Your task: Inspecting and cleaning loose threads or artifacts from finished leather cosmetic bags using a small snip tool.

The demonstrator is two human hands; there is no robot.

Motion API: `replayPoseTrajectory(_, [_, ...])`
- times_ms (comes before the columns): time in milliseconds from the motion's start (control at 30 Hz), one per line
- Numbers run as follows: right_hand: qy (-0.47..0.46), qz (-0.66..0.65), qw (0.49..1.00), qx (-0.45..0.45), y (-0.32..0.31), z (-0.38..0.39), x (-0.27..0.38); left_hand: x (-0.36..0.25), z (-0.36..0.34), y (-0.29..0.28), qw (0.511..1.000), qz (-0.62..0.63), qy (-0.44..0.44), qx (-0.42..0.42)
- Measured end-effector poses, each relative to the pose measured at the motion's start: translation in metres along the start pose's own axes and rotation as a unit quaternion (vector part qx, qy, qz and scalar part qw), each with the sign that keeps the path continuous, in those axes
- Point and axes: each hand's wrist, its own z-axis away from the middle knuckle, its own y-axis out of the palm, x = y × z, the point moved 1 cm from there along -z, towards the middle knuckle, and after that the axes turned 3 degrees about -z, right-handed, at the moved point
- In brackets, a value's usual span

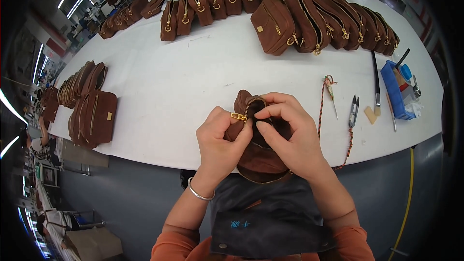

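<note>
A brown bag (261, 157) lies at the white table's front edge below me, its gold-toothed zipper open around a dark interior. My left hand (222, 137) pinches the bag's zipper edge beside a gold zipper pull (239, 116), thumb pressed against the teeth. My right hand (290, 133) grips the other side of the opening, fingers curled over the rim and thumb inside; part of the bag is hidden behind both hands.
Brown bags (309, 14) line the table's (188, 72) back; more stacked bags (94, 116) sit left. At right lie an awl (331, 94), snips (353, 116), brush (377, 108), yellow block (370, 113) and blue tray (396, 96). Other people (41, 142) work at far left.
</note>
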Motion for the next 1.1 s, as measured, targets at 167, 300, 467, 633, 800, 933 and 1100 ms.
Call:
replayPoseTrajectory(167, [0.013, 0.007, 1.000, 0.012, 0.000, 0.006, 0.002, -0.002, 0.001, 0.001, 0.992, -0.089, 0.082, -0.021])
replayPoseTrajectory(300, [0.026, 0.005, 1.000, 0.008, 0.003, 0.009, 0.001, -0.007, 0.004, 0.005, 0.985, -0.123, 0.119, -0.038])
replayPoseTrajectory(467, [0.003, 0.033, 0.999, -0.006, 0.007, 0.011, 0.000, -0.009, 0.007, 0.004, 0.979, -0.152, 0.131, -0.036])
replayPoseTrajectory(633, [-0.018, 0.060, 0.998, -0.026, 0.011, 0.009, -0.005, -0.004, 0.009, 0.005, 0.976, -0.157, 0.146, -0.032])
replayPoseTrajectory(800, [-0.005, -0.006, 0.997, -0.077, 0.004, 0.014, -0.019, 0.018, 0.005, 0.002, 0.997, -0.063, -0.036, -0.026])
replayPoseTrajectory(933, [-0.034, 0.078, 0.992, -0.097, -0.036, 0.034, -0.012, 0.023, 0.008, -0.013, 0.974, 0.163, -0.158, 0.025])
replayPoseTrajectory(1100, [-0.021, 0.306, 0.941, -0.141, -0.129, 0.068, -0.028, 0.044, 0.027, -0.055, 0.951, 0.110, -0.283, 0.054])
